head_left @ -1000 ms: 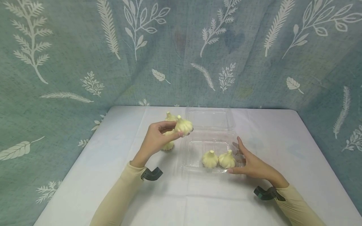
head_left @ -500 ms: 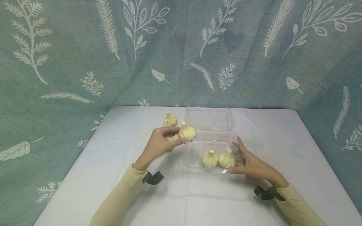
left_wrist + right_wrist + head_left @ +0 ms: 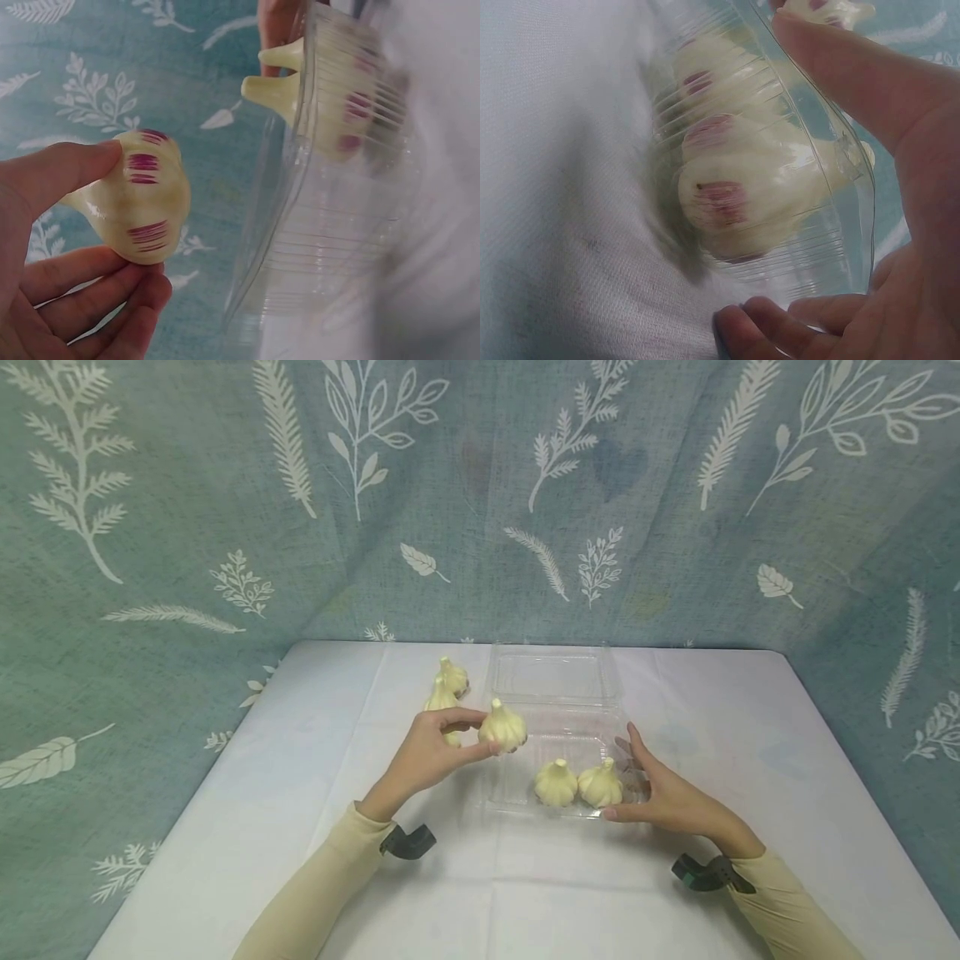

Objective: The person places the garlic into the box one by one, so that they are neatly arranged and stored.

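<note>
My left hand [image 3: 429, 753] pinches a pale garlic bulb [image 3: 504, 728] between thumb and fingertips, above the left side of a clear plastic container [image 3: 513, 781]. Purple streaks mark the held bulb's side in the left wrist view. Inside the container, two more garlic bulbs [image 3: 557, 785] sit side by side at the front right, stems up. At the container's right front corner, my right hand [image 3: 671, 797] grips the wall. Its thumb [image 3: 840, 67] lies over the rim in the right wrist view, while the fingers reach around the side.
The container's hinged lid [image 3: 555, 678] lies open behind it. Left of the lid stand a garlic bulb [image 3: 454, 677] and, nearer, another bulb [image 3: 441, 695] partly hidden by my left hand. A white cloth [image 3: 585, 902] covers the table; a leaf-patterned curtain [image 3: 480, 527] hangs behind.
My left hand has carried its garlic bulb rightward and nearer to me, over the container's left edge. More of the two loose bulbs shows behind it. The right hand has stayed still.
</note>
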Motion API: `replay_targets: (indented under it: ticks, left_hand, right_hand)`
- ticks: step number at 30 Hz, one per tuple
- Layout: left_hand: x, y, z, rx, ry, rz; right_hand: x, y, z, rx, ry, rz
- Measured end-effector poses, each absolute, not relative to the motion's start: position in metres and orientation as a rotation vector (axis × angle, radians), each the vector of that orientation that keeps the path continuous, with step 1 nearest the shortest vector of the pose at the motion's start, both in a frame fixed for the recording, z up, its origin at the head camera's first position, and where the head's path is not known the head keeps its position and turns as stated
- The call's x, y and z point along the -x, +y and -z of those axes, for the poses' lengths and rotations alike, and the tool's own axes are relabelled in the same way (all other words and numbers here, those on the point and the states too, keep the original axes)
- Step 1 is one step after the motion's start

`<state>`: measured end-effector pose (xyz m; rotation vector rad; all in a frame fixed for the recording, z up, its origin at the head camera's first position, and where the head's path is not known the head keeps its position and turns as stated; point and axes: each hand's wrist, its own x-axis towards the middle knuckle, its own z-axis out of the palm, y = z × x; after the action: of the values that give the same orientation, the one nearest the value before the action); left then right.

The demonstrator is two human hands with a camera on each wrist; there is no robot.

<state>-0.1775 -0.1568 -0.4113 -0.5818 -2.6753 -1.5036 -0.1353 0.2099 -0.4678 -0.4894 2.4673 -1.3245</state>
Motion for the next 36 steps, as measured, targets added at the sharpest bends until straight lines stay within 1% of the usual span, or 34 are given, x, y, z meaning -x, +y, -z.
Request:
replay_targets:
  ticks: [12,22,36]
  left_hand:
    - [0.178,-0.155,0.425,0.655,-2.706,1.423]
    - [0.175,-0.151,0.434,0.668,-2.755,1.327]
    - [0.174,-0.149,0.437,0.834,-2.753,1.117]
  right_hand:
    - [0.135,0.210,0.467,0.488,2.457,1.328]
    - [0.135,0.209,0.468,0.478,2.463,1.318]
    - [0.135,0.209,0.468,0.484,2.471,1.317]
